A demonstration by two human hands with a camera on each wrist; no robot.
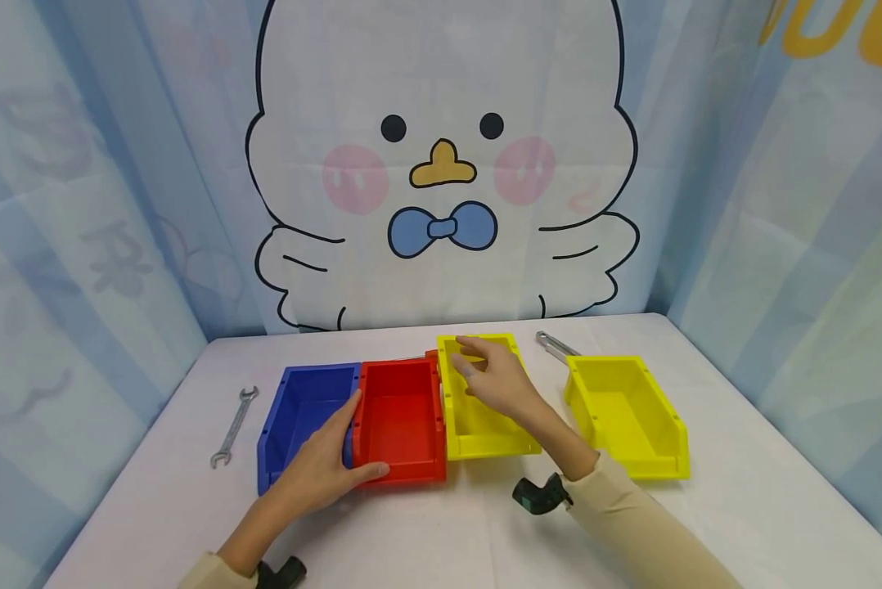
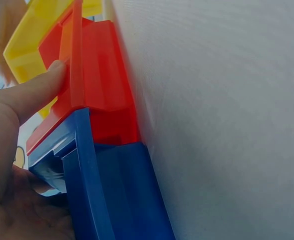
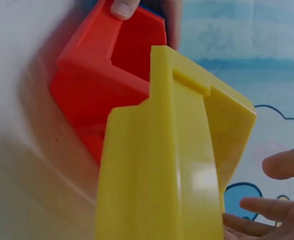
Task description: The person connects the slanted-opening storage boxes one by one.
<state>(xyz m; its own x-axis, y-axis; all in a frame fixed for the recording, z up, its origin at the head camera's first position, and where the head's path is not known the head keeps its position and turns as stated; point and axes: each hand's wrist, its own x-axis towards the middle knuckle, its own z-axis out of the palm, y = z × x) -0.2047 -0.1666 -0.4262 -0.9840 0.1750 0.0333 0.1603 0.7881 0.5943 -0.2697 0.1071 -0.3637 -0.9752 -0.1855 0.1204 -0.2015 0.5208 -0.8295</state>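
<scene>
A blue bin point(image 1: 304, 409) and a red bin point(image 1: 400, 421) stand side by side on the table. My left hand point(image 1: 319, 468) grips the red bin where the two meet: its thumb lies on the red front rim in the left wrist view, and the fingers reach down on the blue side. Against the red bin's right side is a yellow bin point(image 1: 485, 429), set farther back and appearing slightly raised. Over this yellow bin my right hand point(image 1: 498, 380) hovers with fingers spread and loosely bent; any contact with its wall is unclear.
A second yellow bin point(image 1: 628, 417) stands apart on the right. Behind it lies a metal tool point(image 1: 556, 343), partly hidden. An open-ended wrench point(image 1: 235, 425) rests left of the blue bin. Printed curtains point(image 1: 441, 286) close off the table's back and sides.
</scene>
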